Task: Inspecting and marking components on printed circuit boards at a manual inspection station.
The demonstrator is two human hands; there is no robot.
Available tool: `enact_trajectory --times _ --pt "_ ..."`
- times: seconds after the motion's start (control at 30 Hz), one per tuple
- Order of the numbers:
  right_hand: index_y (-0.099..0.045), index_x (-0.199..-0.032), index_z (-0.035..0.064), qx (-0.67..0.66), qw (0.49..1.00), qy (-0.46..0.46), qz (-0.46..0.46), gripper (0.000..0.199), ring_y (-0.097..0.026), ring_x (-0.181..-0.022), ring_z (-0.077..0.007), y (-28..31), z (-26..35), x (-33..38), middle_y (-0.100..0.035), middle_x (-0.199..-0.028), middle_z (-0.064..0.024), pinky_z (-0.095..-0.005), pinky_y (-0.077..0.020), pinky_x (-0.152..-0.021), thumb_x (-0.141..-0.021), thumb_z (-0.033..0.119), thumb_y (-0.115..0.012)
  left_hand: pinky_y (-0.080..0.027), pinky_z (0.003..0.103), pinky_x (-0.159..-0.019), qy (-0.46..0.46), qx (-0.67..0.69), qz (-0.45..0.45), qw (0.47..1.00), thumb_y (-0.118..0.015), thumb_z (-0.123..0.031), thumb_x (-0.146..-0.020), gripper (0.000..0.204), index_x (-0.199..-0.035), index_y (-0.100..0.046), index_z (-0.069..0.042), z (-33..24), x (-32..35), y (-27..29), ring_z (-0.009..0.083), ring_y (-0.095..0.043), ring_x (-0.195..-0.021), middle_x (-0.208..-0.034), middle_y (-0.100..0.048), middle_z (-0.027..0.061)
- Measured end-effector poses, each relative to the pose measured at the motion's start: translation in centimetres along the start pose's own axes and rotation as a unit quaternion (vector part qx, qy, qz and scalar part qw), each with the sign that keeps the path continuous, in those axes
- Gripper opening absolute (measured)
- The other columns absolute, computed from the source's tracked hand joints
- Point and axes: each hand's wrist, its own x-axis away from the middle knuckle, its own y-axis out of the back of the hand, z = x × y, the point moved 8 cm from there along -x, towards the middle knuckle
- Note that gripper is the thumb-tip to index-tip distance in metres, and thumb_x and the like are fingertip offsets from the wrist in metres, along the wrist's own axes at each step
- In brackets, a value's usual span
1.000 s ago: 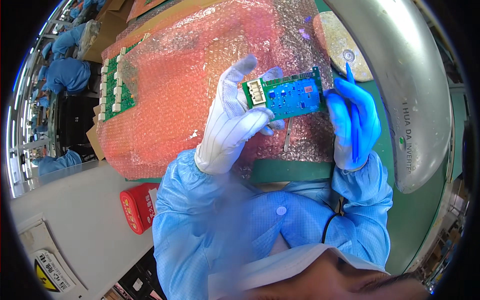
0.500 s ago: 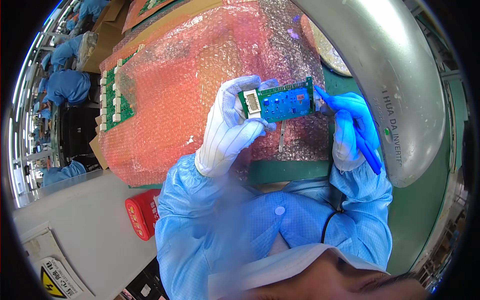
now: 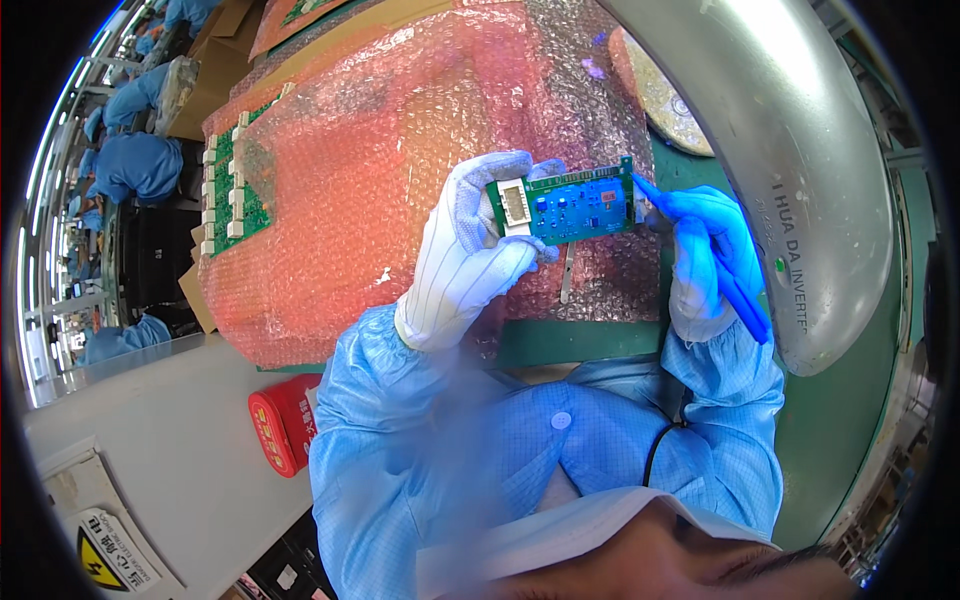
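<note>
presently, in the head view, observed a small green circuit board, held over pink bubble wrap, with a white connector at the left end and blue light across much of the face. found clamped at that left end, between thumb and fingers, by the left hand, gloved in striped white. noted just beyond the board's right end the right hand, likewise gloved, strongly lit blue, and closed around a slim blue pen-like tool. recorded as slanting, tip up at the board's right edge, tail down and away to the right. cannot confirm contact between tip and edge. seen below the board, a thin metal strip. sighted well left of the board, partly under the wrap, green circuitry with white connectors. located to the right of the board, a grey metallic housing; above right, partly hidden by that housing, a mottled rounded pad. logged far below left of the board, a red container; directly below, a light blue smock.
</note>
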Motion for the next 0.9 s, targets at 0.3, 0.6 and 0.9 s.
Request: enact_trajectory --times 0.3,0.6,0.9 --pt "-0.057 -0.12 0.0018 -0.105 0.978 -0.181 -0.013 0.03 -0.058 -0.092 -0.0147 -0.3 -2.3 -1.3 -0.062 -0.103 -0.007 -0.0296 -0.0442 -0.081 -0.095 0.018 -0.053 -0.055 0.03 -0.076 0.022 -0.003 0.056 0.998 -0.061 -0.014 -0.077 0.07 -0.139 -0.03 -0.004 0.2 0.4 0.2 0.024 -0.066 -0.095 -0.138 -0.048 0.0198" --pt "-0.058 -0.119 0.0001 0.005 0.998 -0.062 0.013 0.028 -0.057 -0.103 -0.0167 -0.3 -0.6 -1.2 -0.06 -0.114 -0.0098 -0.0311 -0.0439 -0.093 -0.093 0.011 -0.057 -0.053 0.028 -0.075 0.004 0.099 0.112 0.989 -0.063 -0.009 -0.081 0.069 -0.141 -0.028 -0.002 -0.2 0.3 -0.7 0.0192 -0.065 -0.089 -0.133 -0.049 0.0182" --pt "-0.056 -0.129 0.0013 0.157 0.973 -0.063 -0.156 0.037 -0.057 -0.113 -0.0226 31.2 -8.5 -0.4 -0.059 -0.126 -0.012 -0.0345 -0.0434 -0.098 -0.095 0.016 -0.056 -0.056 0.039 -0.07 -0.199 -0.469 0.076 0.857 -0.066 -0.031 -0.082 0.043 -0.117 -0.059 -0.008 -7.5 8.6 2.7 0.029 -0.069 -0.078 -0.1 -0.068 0.0159"
